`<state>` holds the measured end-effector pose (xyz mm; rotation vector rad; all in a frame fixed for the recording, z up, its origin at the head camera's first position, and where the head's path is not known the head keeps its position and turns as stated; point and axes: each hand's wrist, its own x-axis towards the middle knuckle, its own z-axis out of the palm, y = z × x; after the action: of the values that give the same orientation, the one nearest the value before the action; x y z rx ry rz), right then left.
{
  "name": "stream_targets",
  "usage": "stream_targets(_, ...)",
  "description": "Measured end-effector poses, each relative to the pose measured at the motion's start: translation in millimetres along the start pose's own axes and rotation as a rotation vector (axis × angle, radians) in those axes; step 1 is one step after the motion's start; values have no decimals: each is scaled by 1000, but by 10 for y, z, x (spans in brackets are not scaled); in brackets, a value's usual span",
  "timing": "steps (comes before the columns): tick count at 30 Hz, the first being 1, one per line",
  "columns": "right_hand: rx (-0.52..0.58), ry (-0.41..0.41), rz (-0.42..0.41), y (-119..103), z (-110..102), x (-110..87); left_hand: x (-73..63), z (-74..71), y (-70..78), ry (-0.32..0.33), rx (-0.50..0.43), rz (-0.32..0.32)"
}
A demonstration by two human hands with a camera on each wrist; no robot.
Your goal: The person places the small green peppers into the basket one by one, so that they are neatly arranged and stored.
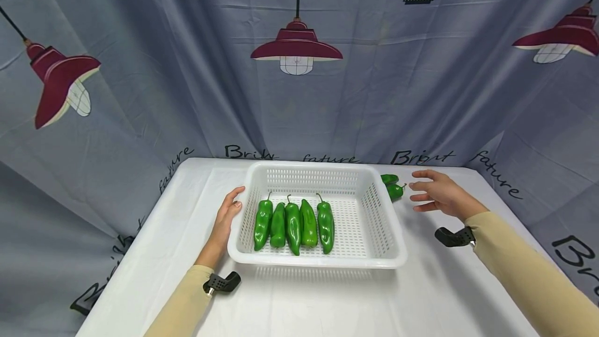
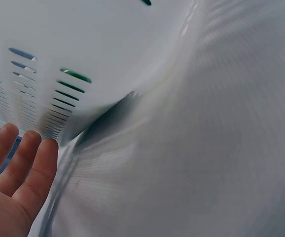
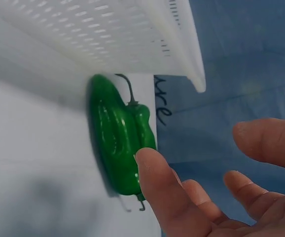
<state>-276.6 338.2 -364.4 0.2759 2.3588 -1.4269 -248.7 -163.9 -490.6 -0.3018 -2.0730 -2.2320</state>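
Observation:
A white perforated plastic basket (image 1: 318, 262) sits at the middle of the table, with several green peppers (image 1: 293, 225) lying side by side in its left and middle part. My left hand (image 1: 223, 225) rests at the basket's left side; in the left wrist view its fingers (image 2: 39, 170) lie fairly straight by the slotted wall. To the right of the basket, two more green peppers (image 1: 395, 191) lie close together on the table, partly hidden by the basket in the head view. My right hand (image 1: 441, 194) hovers just right of them, fingers spread, holding nothing.
A white cloth (image 1: 318, 306) covers the table. Behind it hangs a grey-blue curtain (image 1: 299, 113) printed with lamps and lettering. The basket's raised right wall (image 1: 385, 217) stands between the loose peppers and those inside.

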Motion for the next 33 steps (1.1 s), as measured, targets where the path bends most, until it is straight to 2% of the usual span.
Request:
stream_targets(15,82,-14,12,272,35,157,-6,-10,-19,-10,-3,2)
stream_targets(25,158,33,83,391,139,356,-4,9,-2,-8,-5,1)
stream_targets(33,209,64,84,397,254,467,-8,6,2,2,-2,9)
